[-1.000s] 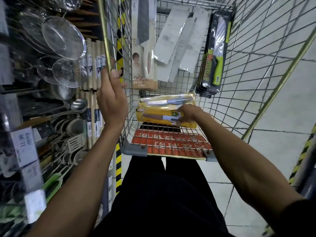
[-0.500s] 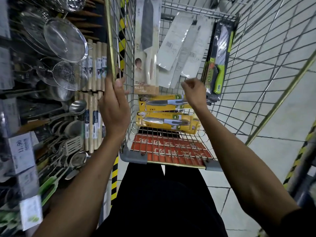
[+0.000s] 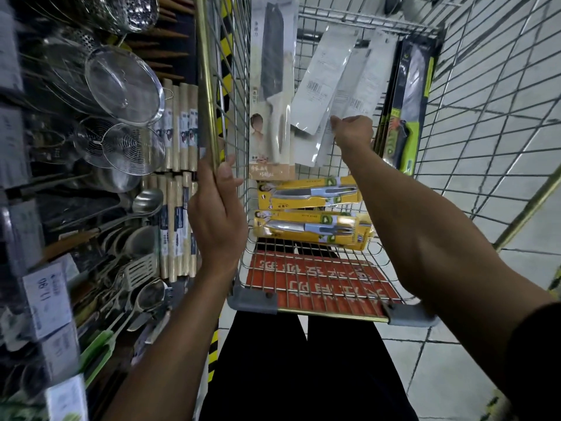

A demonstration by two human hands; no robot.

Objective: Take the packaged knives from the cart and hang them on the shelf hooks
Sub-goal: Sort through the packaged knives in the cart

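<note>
**Reaching for the white packets at the far end of the cart**

My right hand [image 3: 353, 133] was at the lower edge of the white packets [image 3: 324, 83], which leaned against the far wall of the cart [image 3: 485, 123]. Its fingers were curled in, but I saw only the back of the knuckles. I could not tell whether they had a packet pinched or merely touched it. My left hand [image 3: 217, 220] gripped the cart rail [image 3: 206, 86], fingers wrapped round it.

To do this well, I judged I should take one packet alone, pinch it by the card edge, and lift it clear of its overlapping neighbours and of the green-handled knife pack [image 3: 409, 101] just beside them. Two yellow packs [image 3: 309, 192] lay flat on the cart floor nearer me. A beige pack [image 3: 271, 117] stood at the left wall.

The white packets showed only their backs, so no blade was visible. The shelf [image 3: 91, 208] on the left was blurred. Among the strainers [image 3: 124, 86] I could make out no free hook.
</note>
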